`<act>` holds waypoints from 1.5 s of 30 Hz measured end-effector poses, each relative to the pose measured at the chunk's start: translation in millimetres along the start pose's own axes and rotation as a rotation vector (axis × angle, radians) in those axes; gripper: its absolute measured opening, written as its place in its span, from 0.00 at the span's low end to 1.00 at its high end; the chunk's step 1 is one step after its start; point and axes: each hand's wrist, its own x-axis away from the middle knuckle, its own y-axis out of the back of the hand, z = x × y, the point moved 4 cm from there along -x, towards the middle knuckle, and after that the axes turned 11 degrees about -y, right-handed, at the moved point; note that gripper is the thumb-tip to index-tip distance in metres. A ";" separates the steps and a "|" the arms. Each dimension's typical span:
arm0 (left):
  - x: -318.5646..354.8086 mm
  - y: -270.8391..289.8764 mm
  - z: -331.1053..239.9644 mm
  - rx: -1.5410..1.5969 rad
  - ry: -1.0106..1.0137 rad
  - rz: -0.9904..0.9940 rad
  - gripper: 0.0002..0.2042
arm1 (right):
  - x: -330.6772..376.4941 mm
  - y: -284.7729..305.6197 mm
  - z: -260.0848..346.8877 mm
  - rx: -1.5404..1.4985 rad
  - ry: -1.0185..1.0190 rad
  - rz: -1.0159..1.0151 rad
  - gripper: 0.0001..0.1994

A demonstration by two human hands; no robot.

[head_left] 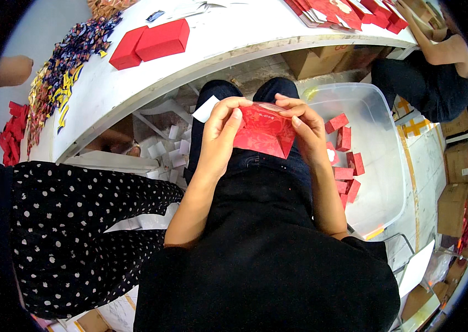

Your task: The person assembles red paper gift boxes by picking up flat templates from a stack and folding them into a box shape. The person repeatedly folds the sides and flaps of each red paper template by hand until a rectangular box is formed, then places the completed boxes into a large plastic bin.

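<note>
A small red patterned carton (pixel 267 137), partly folded, is held above my lap. My left hand (pixel 221 133) pinches its left edge between thumb and fingers. At the upper right edge, my right hand (pixel 307 128) grips it with bent fingers. A white piece of paper or card (pixel 205 109) shows beside my left hand, over my left knee; what it rests on I cannot tell. Close by my right forearm stands a clear plastic bin (pixel 380 182), holding several small red boxes (pixel 344 138).
Ahead curves a white table (pixel 93 105) with two red boxes (pixel 162 40), heaped small wrapped packets (pixel 79 52) and red cartons (pixel 336 12). White slips (pixel 176 157) litter the floor. A person in dotted trousers (pixel 79 221) is at left, another (pixel 438 66) at far right. Cardboard boxes (pixel 458 166) stand right.
</note>
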 end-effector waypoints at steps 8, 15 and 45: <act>-2.9 5.3 -11.9 -0.576 -0.262 0.124 0.20 | -3.4 -7.3 -0.2 0.025 -0.059 0.364 0.07; -8.3 3.5 -38.5 -0.658 -0.448 0.319 0.18 | -4.5 38.9 -23.6 -0.116 -0.487 0.063 0.19; -2.9 11.6 -30.0 0.060 -0.168 0.062 0.29 | 19.0 -5.8 47.3 -0.504 -0.360 0.078 0.13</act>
